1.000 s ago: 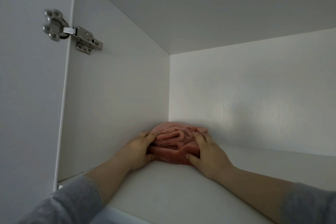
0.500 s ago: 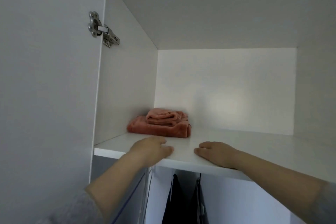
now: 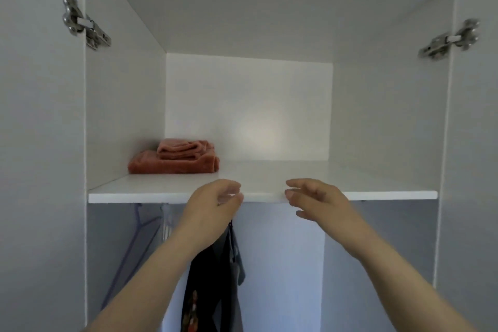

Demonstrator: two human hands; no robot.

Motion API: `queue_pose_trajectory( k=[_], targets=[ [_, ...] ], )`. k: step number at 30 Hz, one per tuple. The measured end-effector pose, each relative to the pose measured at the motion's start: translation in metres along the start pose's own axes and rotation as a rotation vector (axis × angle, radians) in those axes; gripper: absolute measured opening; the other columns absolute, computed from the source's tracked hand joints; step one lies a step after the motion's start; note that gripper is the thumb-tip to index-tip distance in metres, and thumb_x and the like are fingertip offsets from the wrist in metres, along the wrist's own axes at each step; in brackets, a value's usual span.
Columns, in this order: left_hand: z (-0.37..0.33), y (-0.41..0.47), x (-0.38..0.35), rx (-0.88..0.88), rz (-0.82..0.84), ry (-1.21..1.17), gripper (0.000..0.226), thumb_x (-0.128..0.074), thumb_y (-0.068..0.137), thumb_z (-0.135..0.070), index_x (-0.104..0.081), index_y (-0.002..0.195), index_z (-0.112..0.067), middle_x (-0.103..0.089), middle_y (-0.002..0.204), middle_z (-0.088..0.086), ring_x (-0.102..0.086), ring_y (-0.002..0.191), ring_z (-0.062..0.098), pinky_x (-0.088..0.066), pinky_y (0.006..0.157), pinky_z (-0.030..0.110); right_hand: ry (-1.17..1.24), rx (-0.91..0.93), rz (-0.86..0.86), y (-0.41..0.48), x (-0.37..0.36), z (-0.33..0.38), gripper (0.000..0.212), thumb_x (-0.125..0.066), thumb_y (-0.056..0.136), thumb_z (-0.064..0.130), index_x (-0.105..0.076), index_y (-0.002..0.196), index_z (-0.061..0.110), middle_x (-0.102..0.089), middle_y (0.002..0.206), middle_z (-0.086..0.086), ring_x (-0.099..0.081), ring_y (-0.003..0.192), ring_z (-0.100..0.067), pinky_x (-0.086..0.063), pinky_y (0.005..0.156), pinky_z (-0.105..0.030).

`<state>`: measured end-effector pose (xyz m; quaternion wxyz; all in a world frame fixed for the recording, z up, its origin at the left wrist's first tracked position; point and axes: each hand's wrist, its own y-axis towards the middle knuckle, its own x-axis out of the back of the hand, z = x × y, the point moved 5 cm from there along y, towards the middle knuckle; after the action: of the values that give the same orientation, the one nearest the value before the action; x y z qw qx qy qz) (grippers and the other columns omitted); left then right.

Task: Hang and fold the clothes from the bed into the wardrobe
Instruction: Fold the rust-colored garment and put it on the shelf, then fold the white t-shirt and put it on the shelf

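The left hand (image 3: 213,205) hangs in front of the shelf's front edge with its fingers loosely curled and nothing in them; its fingertips are smeared by motion blur, so whether they touch the edge cannot be told. The right hand (image 3: 318,199) is just beside it, a gap between the two, its fingers likewise slack, half bent and empty, with the thumb below them. Both bare forearms run down out of the bottom of the frame. The shelf (image 3: 390,195) spans the wardrobe (image 3: 121,116) from side to side. The folded salmon-pink clothes (image 3: 175,163) lie at its back left, close to the left wall, a smaller folded piece (image 3: 183,148) stacked on the larger one. Below the shelf, a dark garment (image 3: 215,277) hangs partly hidden behind the left forearm, its lower part cut off; a coloured print on it is too blurred to read. To its left is a pale hanger (image 3: 140,226), its top lost under the shelf. The left door (image 3: 40,143) and right door (image 3: 474,143) stand open, each on a metal hinge (image 3: 83,21).
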<state>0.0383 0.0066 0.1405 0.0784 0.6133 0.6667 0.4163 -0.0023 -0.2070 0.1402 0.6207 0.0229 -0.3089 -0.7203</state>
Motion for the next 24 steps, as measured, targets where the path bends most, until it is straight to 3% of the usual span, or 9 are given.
queue_pose_trajectory(
  k=[2, 7, 14, 19, 24],
  targets=[
    [-0.030, -0.023, -0.024, -0.037, 0.012, -0.163, 0.013, -0.065, 0.090, -0.018, -0.069, 0.099, -0.027, -0.070, 0.101, -0.015, -0.064, 0.093, -0.002, -0.046, 0.082, 0.007, 0.114, -0.023, -0.153, -0.035, 0.034, -0.007, 0.022, -0.065, 0.090, 0.028, -0.068, 0.111, 0.033, -0.073, 0.103, 0.012, -0.069, 0.096, -0.007, -0.053, 0.096, -0.037],
    [-0.097, -0.083, -0.100, -0.010, 0.097, -0.459, 0.017, -0.067, 0.089, -0.015, -0.070, 0.098, -0.030, -0.071, 0.099, -0.020, -0.064, 0.094, -0.006, -0.046, 0.079, 0.006, 0.155, -0.092, -0.455, -0.125, 0.106, -0.029, 0.015, -0.065, 0.091, 0.017, -0.070, 0.104, 0.024, -0.074, 0.100, 0.004, -0.069, 0.096, -0.018, -0.053, 0.096, -0.043],
    [-0.181, -0.187, -0.219, 0.127, 0.279, -0.816, 0.019, -0.067, 0.086, -0.004, -0.072, 0.096, -0.019, -0.074, 0.096, -0.013, -0.067, 0.093, -0.003, -0.046, 0.069, 0.004, 0.188, -0.144, -0.710, -0.266, 0.205, -0.065, 0.015, -0.064, 0.089, 0.009, -0.072, 0.100, 0.015, -0.075, 0.096, -0.002, -0.070, 0.096, -0.023, -0.058, 0.085, -0.028],
    [-0.225, -0.248, -0.287, 0.194, 0.485, -0.957, 0.016, -0.067, 0.086, -0.003, -0.071, 0.098, -0.013, -0.076, 0.096, -0.005, -0.069, 0.091, 0.002, -0.048, 0.075, 0.007, 0.108, -0.236, -0.861, -0.354, 0.255, -0.078, 0.015, -0.063, 0.090, 0.011, -0.072, 0.099, 0.019, -0.076, 0.097, -0.001, -0.071, 0.097, -0.018, -0.054, 0.092, -0.037],
    [-0.259, -0.284, -0.323, 0.132, 0.692, -0.999, 0.017, -0.066, 0.087, -0.005, -0.072, 0.099, -0.017, -0.076, 0.095, -0.007, -0.070, 0.092, 0.004, -0.048, 0.075, 0.007, 0.046, -0.301, -0.982, -0.411, 0.275, -0.071, 0.017, -0.062, 0.090, 0.014, -0.070, 0.104, 0.017, -0.076, 0.096, 0.000, -0.071, 0.095, -0.016, -0.056, 0.091, -0.030]
  ],
)
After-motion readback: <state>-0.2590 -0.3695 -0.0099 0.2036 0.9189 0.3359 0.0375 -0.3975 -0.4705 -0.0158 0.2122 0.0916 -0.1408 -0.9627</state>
